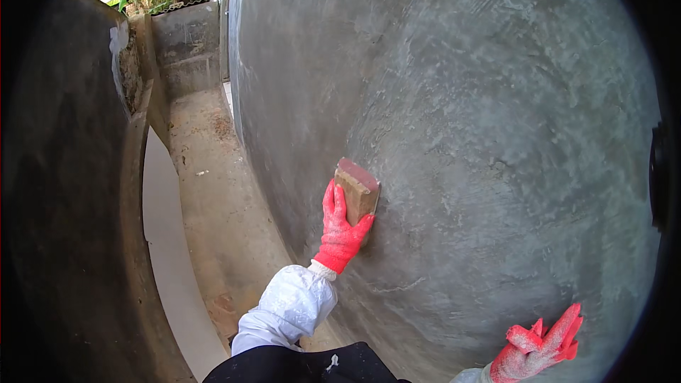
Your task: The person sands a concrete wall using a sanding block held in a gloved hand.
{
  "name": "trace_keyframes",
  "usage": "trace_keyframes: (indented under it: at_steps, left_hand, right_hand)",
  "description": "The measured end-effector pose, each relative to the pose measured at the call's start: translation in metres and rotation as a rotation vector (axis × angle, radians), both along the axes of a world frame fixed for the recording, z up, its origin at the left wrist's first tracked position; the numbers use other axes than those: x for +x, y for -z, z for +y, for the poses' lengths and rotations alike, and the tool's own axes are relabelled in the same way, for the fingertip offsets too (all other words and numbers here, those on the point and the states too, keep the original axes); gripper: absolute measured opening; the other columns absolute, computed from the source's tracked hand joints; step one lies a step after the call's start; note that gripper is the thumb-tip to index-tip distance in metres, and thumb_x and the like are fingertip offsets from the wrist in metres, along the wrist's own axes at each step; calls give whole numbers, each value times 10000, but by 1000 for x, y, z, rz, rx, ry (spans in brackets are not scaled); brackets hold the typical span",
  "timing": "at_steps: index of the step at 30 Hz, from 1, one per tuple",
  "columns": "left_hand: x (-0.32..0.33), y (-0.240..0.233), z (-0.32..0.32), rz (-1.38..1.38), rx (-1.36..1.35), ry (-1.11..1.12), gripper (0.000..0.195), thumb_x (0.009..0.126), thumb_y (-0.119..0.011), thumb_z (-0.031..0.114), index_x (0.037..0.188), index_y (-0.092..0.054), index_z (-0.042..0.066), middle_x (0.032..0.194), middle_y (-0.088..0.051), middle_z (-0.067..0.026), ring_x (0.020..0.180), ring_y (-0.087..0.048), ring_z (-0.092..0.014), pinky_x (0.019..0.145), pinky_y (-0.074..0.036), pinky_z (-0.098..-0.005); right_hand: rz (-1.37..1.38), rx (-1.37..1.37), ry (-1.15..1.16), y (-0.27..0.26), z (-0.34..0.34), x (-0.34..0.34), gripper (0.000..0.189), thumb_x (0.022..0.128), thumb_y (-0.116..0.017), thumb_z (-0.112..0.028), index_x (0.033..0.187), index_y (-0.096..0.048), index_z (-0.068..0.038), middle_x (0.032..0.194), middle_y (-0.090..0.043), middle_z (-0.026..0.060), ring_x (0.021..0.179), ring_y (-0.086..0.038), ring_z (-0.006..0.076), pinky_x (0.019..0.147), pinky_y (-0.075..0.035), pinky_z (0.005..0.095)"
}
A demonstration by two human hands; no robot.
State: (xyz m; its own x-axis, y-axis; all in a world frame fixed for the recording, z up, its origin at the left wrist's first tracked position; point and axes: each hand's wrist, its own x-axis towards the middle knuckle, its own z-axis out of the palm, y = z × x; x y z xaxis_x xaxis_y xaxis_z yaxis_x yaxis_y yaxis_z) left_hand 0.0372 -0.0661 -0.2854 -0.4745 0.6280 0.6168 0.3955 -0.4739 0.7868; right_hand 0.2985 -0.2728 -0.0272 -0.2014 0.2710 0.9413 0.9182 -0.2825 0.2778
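A grey cement-plastered wall (452, 133) with mottled, whitish marks fills the middle and right of the view. My left hand (343, 226), in a red glove with pale dust on it, grips a wooden sanding block (357, 191) with reddish abrasive paper wrapped over its end. The block lies against the wall near the middle of the picture. At the lower right, my right hand (537, 346), in a dusty red glove, is raised beside the wall with fingers apart and nothing held. Whether it touches the wall, I cannot tell.
A narrow concrete floor (213, 186) runs along the wall's left side, with small debris on it. A pale panel (170, 234) stands along a low, dark wall (69, 170) on the left. Another low concrete wall (189, 37) closes the far end, with green plants beyond.
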Motion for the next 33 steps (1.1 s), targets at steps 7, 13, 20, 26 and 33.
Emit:
trace_keyframes:
  at_steps: [7, 13, 20, 26, 33]
  left_hand:
    - [18, -23, -3, 56, 45, -74, 968, 794, -812, 213, 1563, -248, 51, 1566, -262, -275, 1421, -324, -469, 1136, -340, -524]
    - [-10, -100, 9, 303, 343, 2, 1076, 688, -885, 198, 1576, -279, 159, 1566, -277, -278, 1405, -346, -489, 1094, -379, -551]
    - [27, 59, -30, 161, 83, 16, 1062, 747, -819, 143, 1599, -186, 120, 1591, -213, -289, 1418, -319, -507, 1117, -336, -584]
    - [10, -146, -1, 292, 344, -23, 1052, 657, -904, 250, 1533, -332, 142, 1537, -306, -323, 1320, -422, -519, 1037, -395, -568]
    - [33, -13, -27, 126, 231, -4, 1054, 723, -852, 258, 1580, -247, 155, 1563, -248, -324, 1370, -374, -526, 1085, -363, -595]
  right_hand:
    - [-8, 4, -49, 3, -1, 10, 597, 961, -613, -489, 1314, -637, -8, 1303, -631, 181, 1150, -557, 409, 961, -434, 511]
    - [-30, -25, -58, 0, -1, 6, 674, 940, -620, -558, 1305, -636, 9, 1318, -632, 178, 1183, -553, 409, 1005, -406, 516]
    - [398, -57, -123, 11, -2, 1, 794, 653, -548, -189, 1441, -541, -92, 1482, -441, 173, 1319, -362, 341, 929, -484, 422]
    - [338, -118, -88, 20, -13, 33, 878, 567, -601, -133, 1441, -544, -70, 1493, -450, 200, 1272, -372, 371, 861, -480, 420]
    - [319, -87, -194, 28, -43, 49, 838, 639, -680, -174, 1452, -519, -45, 1461, -479, 198, 1249, -436, 357, 881, -449, 480]
